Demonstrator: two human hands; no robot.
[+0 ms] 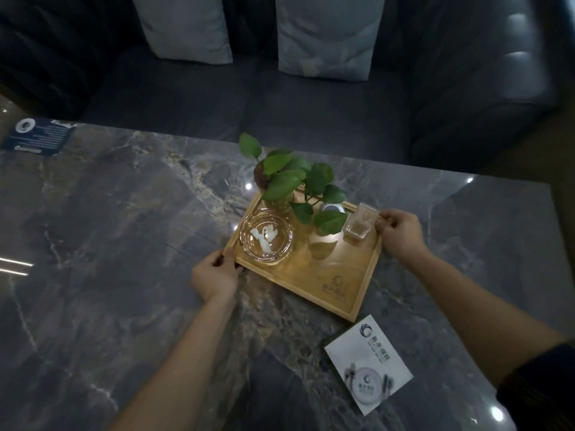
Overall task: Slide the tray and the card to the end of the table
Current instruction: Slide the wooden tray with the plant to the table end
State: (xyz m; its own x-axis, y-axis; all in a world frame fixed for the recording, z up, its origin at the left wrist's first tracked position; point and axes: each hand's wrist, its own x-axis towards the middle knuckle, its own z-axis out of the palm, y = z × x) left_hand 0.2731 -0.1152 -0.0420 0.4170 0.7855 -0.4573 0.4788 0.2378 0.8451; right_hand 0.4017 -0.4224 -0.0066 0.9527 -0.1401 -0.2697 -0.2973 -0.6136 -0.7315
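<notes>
Currently, your left hand (214, 276) and right hand (401, 233) grip opposite edges of the tray (326, 275) on the desk (109, 228), with the card (368, 362) just beside it.

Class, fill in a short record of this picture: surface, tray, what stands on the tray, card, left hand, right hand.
surface: dark marble table
tray: wooden tray, flat on the table
on the tray: glass ashtray, green plant in a glass vase, small clear box, a white object half hidden by leaves
card: white card, on the table just off the tray's near corner
left hand: grips the tray's left corner
right hand: grips the tray's right corner
</notes>
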